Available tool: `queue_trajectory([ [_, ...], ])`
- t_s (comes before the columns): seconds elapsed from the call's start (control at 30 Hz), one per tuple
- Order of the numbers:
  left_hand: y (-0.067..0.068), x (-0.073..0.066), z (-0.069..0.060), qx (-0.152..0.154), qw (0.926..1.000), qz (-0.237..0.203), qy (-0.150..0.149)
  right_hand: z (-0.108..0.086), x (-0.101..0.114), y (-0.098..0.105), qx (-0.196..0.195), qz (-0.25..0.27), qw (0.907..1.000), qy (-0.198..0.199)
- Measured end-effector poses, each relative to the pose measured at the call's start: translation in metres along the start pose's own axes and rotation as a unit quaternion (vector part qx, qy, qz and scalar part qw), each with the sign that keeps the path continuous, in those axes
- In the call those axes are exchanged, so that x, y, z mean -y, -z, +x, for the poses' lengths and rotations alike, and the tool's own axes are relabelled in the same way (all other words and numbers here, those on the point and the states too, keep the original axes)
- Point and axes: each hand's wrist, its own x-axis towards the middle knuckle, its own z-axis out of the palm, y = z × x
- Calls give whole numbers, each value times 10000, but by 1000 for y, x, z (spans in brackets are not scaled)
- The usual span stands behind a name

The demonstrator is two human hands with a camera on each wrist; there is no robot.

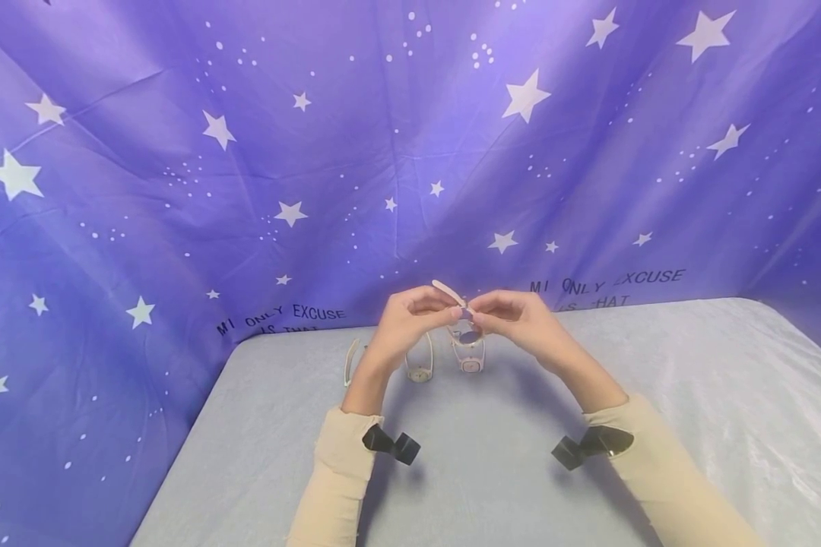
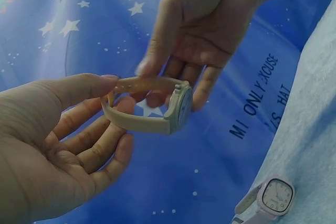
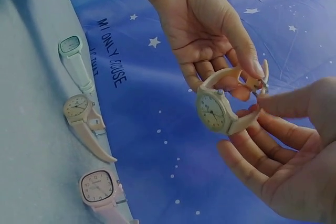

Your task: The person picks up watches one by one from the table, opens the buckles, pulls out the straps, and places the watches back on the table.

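Note:
A cream wristwatch (image 3: 214,111) with a round, numbered dial is held up above the table's far part, its strap bent into a loop. My left hand (image 2: 68,140) pinches the strap near the buckle end between thumb and fingers. On the other side, my right hand (image 3: 289,145) pinches the strap with its thumb close to the metal buckle (image 3: 260,85). The thumbs are near each other in the head view, where the fingers partly cover the strap. Whether the buckle is fastened cannot be made out.
Beyond the hands, a pink square watch (image 3: 97,185), a beige round watch (image 3: 77,106) and a mint-green watch (image 3: 71,45) stand in a row on the grey cloth-covered table (image 1: 479,471). A purple star-printed curtain (image 1: 356,152) hangs behind the table.

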Motion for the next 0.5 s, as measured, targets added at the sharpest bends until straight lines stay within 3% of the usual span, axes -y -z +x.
queue_trajectory([
  [0.5,-7,1,0,181,9997,116,129,0,-1,-4,-295,-362,9989,49],
])
